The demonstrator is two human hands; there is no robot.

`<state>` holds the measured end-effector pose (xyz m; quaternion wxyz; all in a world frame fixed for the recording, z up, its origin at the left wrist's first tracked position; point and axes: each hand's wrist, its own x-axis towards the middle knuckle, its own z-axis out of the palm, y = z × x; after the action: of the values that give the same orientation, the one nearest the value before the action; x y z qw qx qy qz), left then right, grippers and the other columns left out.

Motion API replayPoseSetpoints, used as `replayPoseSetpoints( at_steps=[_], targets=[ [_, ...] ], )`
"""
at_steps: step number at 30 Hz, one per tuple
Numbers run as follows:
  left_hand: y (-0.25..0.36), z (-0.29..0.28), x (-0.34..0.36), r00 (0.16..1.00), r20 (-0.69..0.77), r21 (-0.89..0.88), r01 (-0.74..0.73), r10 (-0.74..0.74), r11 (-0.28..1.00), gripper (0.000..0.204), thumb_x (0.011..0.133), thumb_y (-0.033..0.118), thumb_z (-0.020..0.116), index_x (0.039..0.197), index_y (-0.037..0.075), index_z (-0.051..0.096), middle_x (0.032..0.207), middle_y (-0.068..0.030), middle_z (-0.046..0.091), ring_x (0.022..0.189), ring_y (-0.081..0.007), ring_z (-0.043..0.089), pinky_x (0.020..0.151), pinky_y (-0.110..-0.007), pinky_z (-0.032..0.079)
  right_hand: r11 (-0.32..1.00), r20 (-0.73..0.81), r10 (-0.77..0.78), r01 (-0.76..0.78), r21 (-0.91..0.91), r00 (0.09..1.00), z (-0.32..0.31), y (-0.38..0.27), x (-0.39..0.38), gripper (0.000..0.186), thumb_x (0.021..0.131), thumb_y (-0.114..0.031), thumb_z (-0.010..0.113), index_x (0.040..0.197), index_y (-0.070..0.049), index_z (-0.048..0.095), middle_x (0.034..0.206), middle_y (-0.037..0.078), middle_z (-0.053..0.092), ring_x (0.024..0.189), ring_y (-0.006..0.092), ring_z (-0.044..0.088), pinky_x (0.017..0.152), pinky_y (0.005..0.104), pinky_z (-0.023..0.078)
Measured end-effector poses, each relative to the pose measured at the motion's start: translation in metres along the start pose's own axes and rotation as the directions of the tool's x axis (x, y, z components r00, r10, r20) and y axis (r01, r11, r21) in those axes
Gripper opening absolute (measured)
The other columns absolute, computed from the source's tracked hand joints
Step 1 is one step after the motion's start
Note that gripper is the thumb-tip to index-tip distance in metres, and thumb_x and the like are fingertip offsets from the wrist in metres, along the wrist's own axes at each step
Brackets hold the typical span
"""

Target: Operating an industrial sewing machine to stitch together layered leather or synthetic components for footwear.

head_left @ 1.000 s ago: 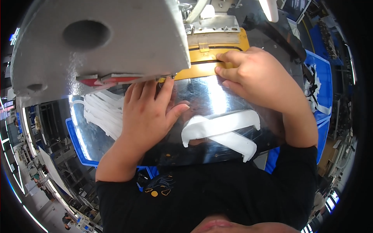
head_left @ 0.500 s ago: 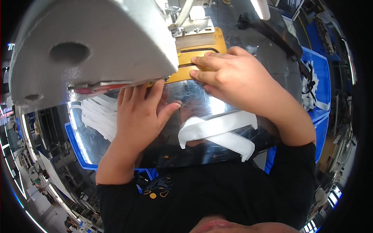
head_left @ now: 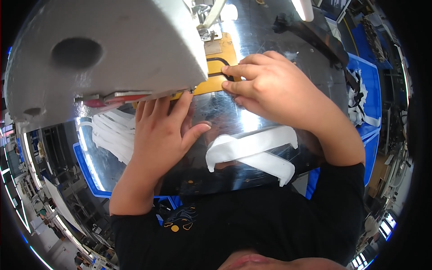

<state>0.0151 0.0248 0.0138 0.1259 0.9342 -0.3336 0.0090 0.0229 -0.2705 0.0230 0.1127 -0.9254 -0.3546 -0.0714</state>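
Note:
A yellow template plate (head_left: 216, 84) with dark slots lies on the steel table (head_left: 193, 175), partly hidden by the large grey machine head (head_left: 130, 45). My left hand (head_left: 159, 130) rests at the plate's near edge below the head, fingers apart, their tips partly hidden, thumb out. My right hand (head_left: 276, 87) has two fingertips on the plate's right part, the other fingers loosely bent and not wrapped round anything. Two white curved fabric pieces (head_left: 252, 144) lie crossed on the table between and below my hands. A bundle of white strips (head_left: 110, 137) lies left of my left hand.
Blue bins (head_left: 371, 99) at the right hold white and black pieces. A blue tray edge (head_left: 85, 173) shows at lower left. A dark bar (head_left: 310, 42) runs across the back right, below a white lamp (head_left: 303, 9). Workshop equipment fills both sides.
The yellow plate has slid left, further under the machine head. My right hand has moved left with it. My left hand has shifted slightly left and down.

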Motion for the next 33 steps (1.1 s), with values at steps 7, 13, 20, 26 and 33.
replayPoseSetpoints(
  at_steps=[7, 13, 20, 26, 33],
  targets=[
    [-0.001, 0.001, 0.000, 1.000, -0.022, 0.011, -0.002, 0.002, 1.000, 0.075, 0.095, 0.056, 0.080, 0.152, 0.009, 0.067, 0.140, -0.0221, 0.065, 0.134, -0.0450, 0.058, 0.119, -0.059, 0.041, 0.996, -0.023, -0.030, 0.032, 0.077, 0.999, 0.013, -0.003, 0.004, 0.034, 0.092, -0.019, 0.078, 0.124, -0.009, 0.083, 0.132, 0.005, 0.079, 0.118, 0.0217, 0.072, 0.097, 0.0390, 0.055],
    [-0.002, 0.002, 0.000, 0.999, -0.036, 0.028, 0.008, -0.007, 1.000, 0.069, 0.098, 0.051, 0.078, 0.149, 0.006, 0.067, 0.137, -0.0208, 0.067, 0.133, -0.0438, 0.060, 0.117, -0.058, 0.042, 0.993, -0.048, -0.103, 0.106, 0.058, 0.994, 0.022, -0.011, 0.007, 0.046, 0.089, -0.019, 0.081, 0.132, -0.005, 0.078, 0.137, 0.005, 0.076, 0.123, 0.0215, 0.070, 0.101, 0.0377, 0.054],
    [-0.005, 0.002, 0.000, 0.998, -0.054, 0.024, 0.017, -0.016, 1.000, 0.066, 0.098, 0.048, 0.078, 0.146, 0.003, 0.068, 0.137, -0.0204, 0.067, 0.132, -0.0437, 0.060, 0.115, -0.058, 0.043, 0.983, -0.016, -0.132, 0.133, 0.129, 0.991, 0.025, -0.015, 0.009, 0.052, 0.086, -0.021, 0.085, 0.135, -0.005, 0.076, 0.142, 0.006, 0.074, 0.126, 0.0211, 0.069, 0.104, 0.0377, 0.052],
    [-0.016, 0.010, 0.001, 0.996, -0.070, 0.024, 0.055, -0.053, 0.998, 0.065, 0.097, 0.044, 0.081, 0.146, 0.004, 0.068, 0.138, -0.0206, 0.068, 0.132, -0.0443, 0.060, 0.115, -0.058, 0.044, 0.979, -0.039, -0.116, 0.121, 0.166, 0.993, 0.029, -0.011, 0.012, 0.044, 0.088, -0.019, 0.083, 0.130, -0.007, 0.076, 0.145, 0.006, 0.073, 0.128, 0.0217, 0.068, 0.106, 0.0390, 0.052],
    [-0.017, 0.006, 0.004, 0.996, -0.079, 0.018, 0.042, -0.040, 0.999, 0.064, 0.096, 0.044, 0.084, 0.143, 0.004, 0.069, 0.140, -0.0207, 0.068, 0.132, -0.0448, 0.060, 0.115, -0.057, 0.044, 0.977, -0.040, -0.098, 0.104, 0.185, 0.994, 0.031, -0.011, 0.012, 0.041, 0.091, -0.019, 0.081, 0.131, -0.008, 0.074, 0.148, 0.007, 0.071, 0.132, 0.0224, 0.066, 0.110, 0.0400, 0.049]
  ],
)
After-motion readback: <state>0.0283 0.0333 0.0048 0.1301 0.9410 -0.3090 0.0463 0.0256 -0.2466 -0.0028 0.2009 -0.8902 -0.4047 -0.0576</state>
